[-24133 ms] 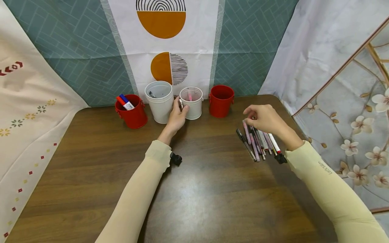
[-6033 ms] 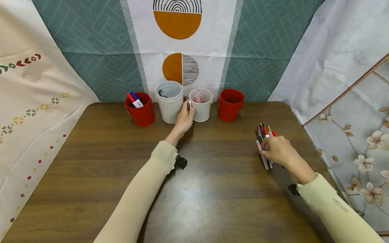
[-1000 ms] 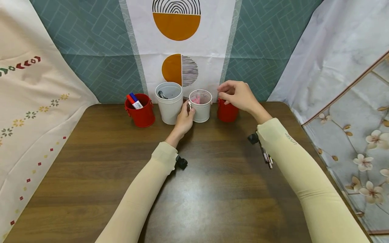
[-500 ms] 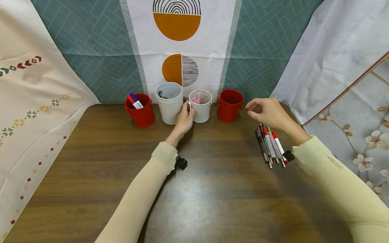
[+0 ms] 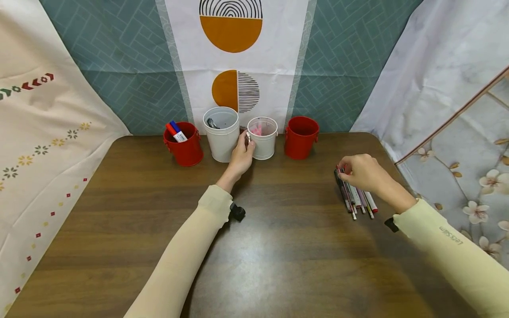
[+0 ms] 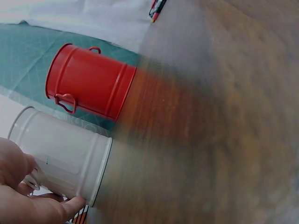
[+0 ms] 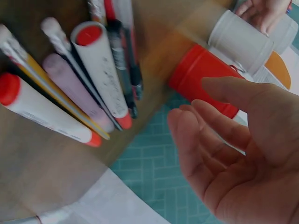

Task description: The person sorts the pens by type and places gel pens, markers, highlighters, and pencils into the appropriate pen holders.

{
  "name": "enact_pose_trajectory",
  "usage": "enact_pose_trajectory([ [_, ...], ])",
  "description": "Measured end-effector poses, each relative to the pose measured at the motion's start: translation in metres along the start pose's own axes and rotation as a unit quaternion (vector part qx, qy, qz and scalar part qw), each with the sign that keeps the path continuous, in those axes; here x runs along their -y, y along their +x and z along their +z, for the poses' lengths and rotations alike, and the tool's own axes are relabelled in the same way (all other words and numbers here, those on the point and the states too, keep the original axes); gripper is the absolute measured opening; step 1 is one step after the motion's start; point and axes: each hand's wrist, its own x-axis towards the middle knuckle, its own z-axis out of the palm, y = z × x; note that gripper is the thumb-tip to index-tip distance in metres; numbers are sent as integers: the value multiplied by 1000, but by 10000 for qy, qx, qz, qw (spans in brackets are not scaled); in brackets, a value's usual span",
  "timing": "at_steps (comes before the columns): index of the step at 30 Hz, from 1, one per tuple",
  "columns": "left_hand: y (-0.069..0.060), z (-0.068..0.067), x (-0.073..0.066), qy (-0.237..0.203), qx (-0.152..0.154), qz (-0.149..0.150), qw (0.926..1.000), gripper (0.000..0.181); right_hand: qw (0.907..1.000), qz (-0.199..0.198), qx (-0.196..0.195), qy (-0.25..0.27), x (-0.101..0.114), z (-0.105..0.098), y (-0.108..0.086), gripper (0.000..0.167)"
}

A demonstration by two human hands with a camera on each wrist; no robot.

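Note:
My left hand (image 5: 240,158) grips the side of the small white bucket (image 5: 264,147), its thumb against the wall by the handle. The left wrist view shows the fingers (image 6: 42,207) around that white bucket (image 6: 60,151). Pink pieces (image 5: 256,129) show inside it. My right hand (image 5: 365,173) is over the upper end of a pile of pens and markers (image 5: 357,197), hiding part of it. In the right wrist view the right hand (image 7: 233,149) has loosely bent fingers with nothing between them, beside white markers with red caps (image 7: 100,70), pencils and dark pens.
A larger white bucket (image 5: 222,143) with a dark item inside stands left of my left hand. Farther left, a red bucket (image 5: 185,153) holds a red and a blue marker (image 5: 175,131). Another red bucket (image 5: 300,143) stands right of the small white one. Patterned cloth hangs behind.
My right hand has moved from above the right red bucket to the pile. The pink pen at the pile's left six seconds ago is gone from there. The left hand keeps its grip.

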Motion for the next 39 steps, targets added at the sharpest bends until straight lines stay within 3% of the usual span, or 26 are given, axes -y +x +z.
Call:
enact_pose_trajectory([
  [8, -1, -2, 1, -96, -14, -34, 9999, 56, 9990, 251, 357, -109, -4, 20, -6, 22],
  [20, -1, -2, -1, -86, -19, 75, 9999, 56, 9959, 705, 528, -225, -6, 36, -9, 19],
  [26, 0, -1, -1, -122, -1, 90, 9999, 56, 9952, 739, 612, -209, -4, 39, -4, 37],
  [33, 0, -1, -2, 0, 24, 60, 10000, 57, 9952, 710, 663, 133, 0, 41, -1, 17],
  [39, -2, -5, -3, 106, 175, -53, 9998, 61, 9941, 659, 685, 526, 8, 35, 4, 13],
])
